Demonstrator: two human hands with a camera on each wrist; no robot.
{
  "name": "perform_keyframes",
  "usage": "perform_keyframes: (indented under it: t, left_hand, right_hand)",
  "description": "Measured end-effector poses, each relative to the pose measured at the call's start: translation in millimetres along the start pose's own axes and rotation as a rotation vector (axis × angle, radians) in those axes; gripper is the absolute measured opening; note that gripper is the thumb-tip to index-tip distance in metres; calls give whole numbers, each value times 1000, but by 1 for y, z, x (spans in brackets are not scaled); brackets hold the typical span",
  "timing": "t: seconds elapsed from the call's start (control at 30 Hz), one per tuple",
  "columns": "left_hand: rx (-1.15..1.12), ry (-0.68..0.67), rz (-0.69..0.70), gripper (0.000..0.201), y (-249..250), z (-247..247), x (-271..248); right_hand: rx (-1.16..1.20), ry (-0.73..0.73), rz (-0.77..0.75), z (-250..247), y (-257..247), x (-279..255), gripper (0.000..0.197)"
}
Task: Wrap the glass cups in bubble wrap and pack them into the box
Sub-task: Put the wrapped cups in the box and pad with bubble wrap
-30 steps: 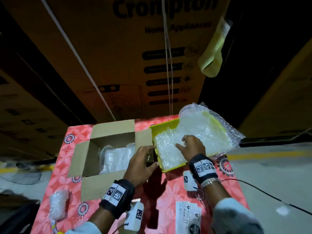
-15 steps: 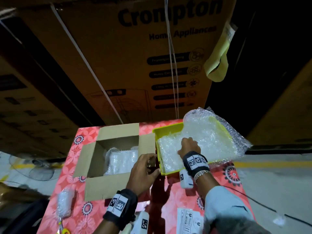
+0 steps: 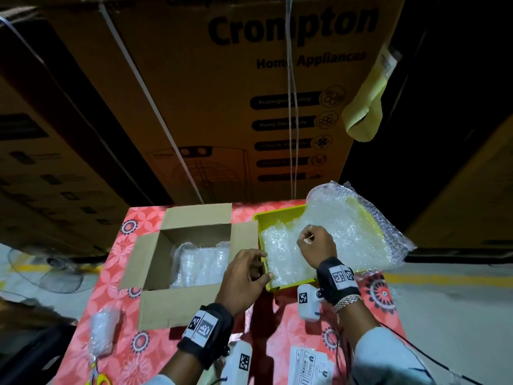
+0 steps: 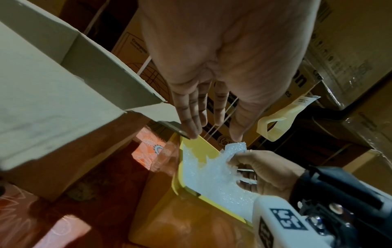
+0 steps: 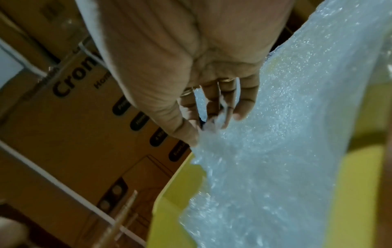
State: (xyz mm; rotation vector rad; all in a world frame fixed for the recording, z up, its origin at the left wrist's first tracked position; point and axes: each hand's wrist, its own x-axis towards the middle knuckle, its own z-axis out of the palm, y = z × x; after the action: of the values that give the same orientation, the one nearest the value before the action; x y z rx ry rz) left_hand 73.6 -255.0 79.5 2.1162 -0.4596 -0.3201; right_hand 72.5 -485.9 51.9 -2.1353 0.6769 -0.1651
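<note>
a: start at the right hand (image 3: 315, 245). what's it got?

b: its fingers are curled and pinching the top sheet of bubble wrap (image 3: 333, 240) over the yellow tray (image 3: 273, 218). in the right wrist view thumb and fingertips are bunched on a fold of the wrap.

a: and the left hand (image 3: 244, 273)?

b: fingers loosely out, holding nothing. it sits at the near left corner of the tray, beside the box's right flap. whether it actually presses the tray rim, i can't tell.

a: where are the cups?

b: wrapped bundles (image 3: 201, 262) already sit inside the open box (image 3: 155, 257), against its right side. one more wrapped bundle (image 3: 101, 333) lies on the red flowered table (image 3: 116, 245), near the left edge, well apart from the box. no bare glass shows.

a: what could go wrong?

b: my guess: the sheets cling, so pulling one may drag the whole stack out, or shift the light tray if the left hand isn't steadying it. the wrap already hangs over the tray's far right side and could slide off the table. a thin pinch may also tear it.
</note>
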Motion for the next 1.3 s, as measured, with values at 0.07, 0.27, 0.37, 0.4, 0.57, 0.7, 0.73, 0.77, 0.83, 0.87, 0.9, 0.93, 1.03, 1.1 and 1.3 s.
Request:
perform_keyframes:
  t: [0.07,0.27,0.37,0.4,0.57,0.7,0.73,0.77,0.83,0.87,0.9,0.93,1.03,1.1,1.3]
  left_hand:
    - [-93,-18,-45,38,7,5,8]
    - [-186,-96,-263,62,25,23,35]
    - [-354,-176,-297,80,36,30,41]
    - [-422,-209,-296,75,39,30,41]
    - [-882,-316,-442,48,41,24,38]
    - [-774,-317,-408,29,37,18,34]
    - [-743,-297,-391,32,37,15,33]
    - [-730,-265,-384,39,37,12,31]
    - [-757,-219,-385,55,38,5,26]
    - [-777,-217,-383,56,39,1,22]
    - [-796,-215,-373,48,39,-3,19]
    - [-798,-206,-350,33,39,-6,14]
    - [-732,-95,-287,14,39,-18,2]
    - [-668,-23,-244,15,32,-27,-5]
    - [-643,46,-235,14,12,-53,-23]
  right_hand:
    - [230,18,24,-9,-3,-3,16]
    - [891,-32,207,-34,-7,-19,18]
    - [1070,-99,242,-39,-14,-31,20]
    - [1093,-122,236,-40,-16,-35,19]
    - [1251,-215,254,-42,-12,-48,22]
    - [1178,-228,225,-38,-11,-54,20]
    - [1134,-214,210,-37,-9,-55,20]
    - [1077,-193,184,-35,-7,-55,23]
    - [992,-173,130,-31,-5,-58,25]
    - [976,-175,105,-29,-6,-62,25]
    - [967,-186,86,-27,-8,-65,25]
    - [957,-201,67,-25,-10,-69,26]
    - [930,-243,16,-17,-19,-80,27]
    - [960,-285,27,-11,-23,-85,28]
    - [867,-245,-12,6,-38,-100,21]
